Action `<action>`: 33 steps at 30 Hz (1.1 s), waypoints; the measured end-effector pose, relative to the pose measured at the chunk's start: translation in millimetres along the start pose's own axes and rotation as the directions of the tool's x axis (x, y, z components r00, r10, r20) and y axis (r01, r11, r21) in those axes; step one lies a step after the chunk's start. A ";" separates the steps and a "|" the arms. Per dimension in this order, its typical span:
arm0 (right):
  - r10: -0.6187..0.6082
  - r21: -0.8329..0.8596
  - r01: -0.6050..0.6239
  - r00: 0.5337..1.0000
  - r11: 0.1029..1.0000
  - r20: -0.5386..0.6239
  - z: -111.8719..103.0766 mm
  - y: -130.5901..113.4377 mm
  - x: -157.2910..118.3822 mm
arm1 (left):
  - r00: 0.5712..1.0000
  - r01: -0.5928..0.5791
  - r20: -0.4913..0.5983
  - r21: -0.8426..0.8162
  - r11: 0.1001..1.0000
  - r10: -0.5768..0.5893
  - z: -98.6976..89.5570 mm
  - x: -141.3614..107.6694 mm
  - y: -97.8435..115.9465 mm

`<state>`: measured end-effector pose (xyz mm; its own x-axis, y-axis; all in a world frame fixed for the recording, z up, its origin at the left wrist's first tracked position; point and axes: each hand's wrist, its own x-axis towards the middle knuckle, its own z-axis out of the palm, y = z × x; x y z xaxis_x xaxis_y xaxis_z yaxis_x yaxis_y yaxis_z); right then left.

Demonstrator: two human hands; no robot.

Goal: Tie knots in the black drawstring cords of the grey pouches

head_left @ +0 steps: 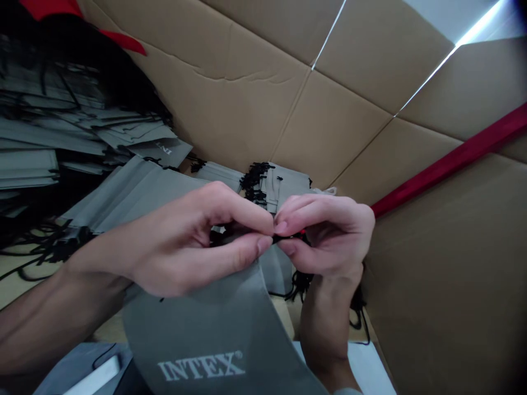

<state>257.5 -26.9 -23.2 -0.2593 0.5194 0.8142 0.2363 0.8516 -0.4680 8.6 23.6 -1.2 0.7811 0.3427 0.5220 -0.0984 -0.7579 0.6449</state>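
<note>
A grey fabric bag (206, 323) with white INTEX lettering hangs below my hands. Black cord (282, 238) runs between my fingertips near its top corner. My left hand (197, 238) pinches the cord between thumb and index finger, its knuckles above the bag. Close beside it, my right hand (329, 233) pinches the same cord, the fingertips of both hands almost touching. A small red spot shows between the right fingers; what it belongs to is hidden.
Stacks of grey bags (28, 164) with black cords fill the left. More bags (288, 184) lie behind my hands. Cardboard walls (247, 99) rise behind and right, crossed by a dark red strip (453, 162). A white object (96, 376) is at lower left.
</note>
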 end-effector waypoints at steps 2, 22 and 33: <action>-0.010 0.061 0.012 0.999 0.998 -0.037 5.0 6.9 -0.8 | 0.999 -0.015 0.036 -0.033 0.999 0.016 -1.7 0.6 0.3; 0.354 0.089 -0.350 0.935 0.932 -0.033 -17.9 -4.9 -1.7 | 0.995 0.017 -0.099 0.149 0.989 -0.003 -1.6 13.7 -15.8; 0.331 -0.388 -0.314 0.943 0.866 -0.023 -23.5 -40.6 -2.5 | 0.925 0.331 -0.199 0.006 0.944 -0.323 -0.7 14.8 -27.8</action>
<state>270.5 -64.4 1.9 -0.1448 0.7704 0.6209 0.6497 0.5473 -0.5276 22.6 50.1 -11.1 0.6316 0.6727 0.3854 0.1696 -0.6050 0.7779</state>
